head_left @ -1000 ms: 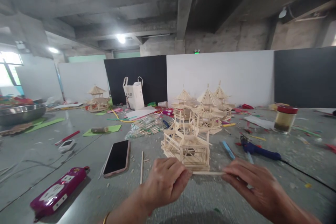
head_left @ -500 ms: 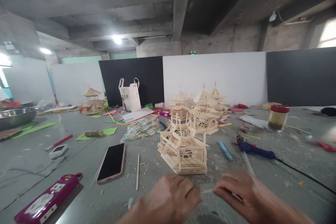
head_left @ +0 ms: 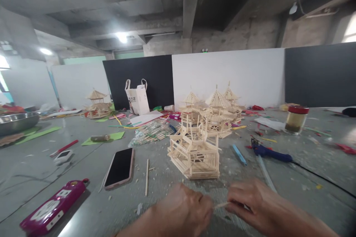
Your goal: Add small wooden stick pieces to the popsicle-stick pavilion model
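Observation:
Low in the head view, my left hand (head_left: 182, 209) and my right hand (head_left: 254, 205) pinch the two ends of a short thin wooden stick (head_left: 221, 204) between them. Both hands hover just above the grey table (head_left: 306, 177), close to me. Right behind them stands a half-built stick pavilion (head_left: 194, 152), not touched by either hand. A loose long stick (head_left: 147, 172) lies to the left of the pavilion.
A black phone (head_left: 120, 166) and a magenta case (head_left: 52, 207) lie at the left. A blue glue gun (head_left: 271, 152) with its cord and a red-lidded jar (head_left: 295, 119) are at the right. Finished stick pavilions (head_left: 215, 113), a bag of sticks (head_left: 151, 133) and a white tote bag (head_left: 136, 98) stand behind.
Both hands have drawn back from the base of the pavilion toward me. The stick between them now looks shorter, and my hands are closer together.

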Motion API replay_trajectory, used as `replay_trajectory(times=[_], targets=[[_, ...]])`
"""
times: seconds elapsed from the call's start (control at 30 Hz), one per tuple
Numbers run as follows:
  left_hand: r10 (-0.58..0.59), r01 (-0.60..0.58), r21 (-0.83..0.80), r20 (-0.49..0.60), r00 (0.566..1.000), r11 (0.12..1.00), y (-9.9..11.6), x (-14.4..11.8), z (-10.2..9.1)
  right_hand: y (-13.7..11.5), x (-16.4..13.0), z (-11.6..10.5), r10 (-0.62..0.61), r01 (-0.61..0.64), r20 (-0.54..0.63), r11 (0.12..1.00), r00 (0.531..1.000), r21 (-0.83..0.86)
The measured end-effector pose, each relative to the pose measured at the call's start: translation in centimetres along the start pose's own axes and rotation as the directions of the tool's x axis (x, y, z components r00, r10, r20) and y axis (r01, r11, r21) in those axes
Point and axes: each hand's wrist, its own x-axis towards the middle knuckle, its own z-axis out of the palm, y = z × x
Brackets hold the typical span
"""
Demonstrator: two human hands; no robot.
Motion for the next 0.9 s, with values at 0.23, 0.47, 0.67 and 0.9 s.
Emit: replay_trajectory(times=[0.23,0.47,0.67,0.9], targets=[[-0.034,0.033,-0.054,-0.02,0.999,0.998,-0.5,0.2,0.4,0.1,0.1,-0.1,-0.018,0.019,-0.027,1.0,0.999,0.019],[-0.018,0.009,-0.093,-0.093,0.995,0.996,-0.5,0.5,1.1,0.5,-0.1,-0.2,-0.016,0.017,-0.038,0.999,0.999,0.034],[-0.062,0.058,-0.085,-0.047,0.997,0.995,-0.3,0.4,0.8,0.5,-0.3,-0.4,-0.019,0.019,-0.019,0.999,1.0,0.026],[-0.06,0.057,-0.076,-0.026,0.998,0.995,-0.3,0.4,0.8,0.4,-0.3,-0.6,-0.035,0.037,-0.049,0.998,0.998,0.053]])
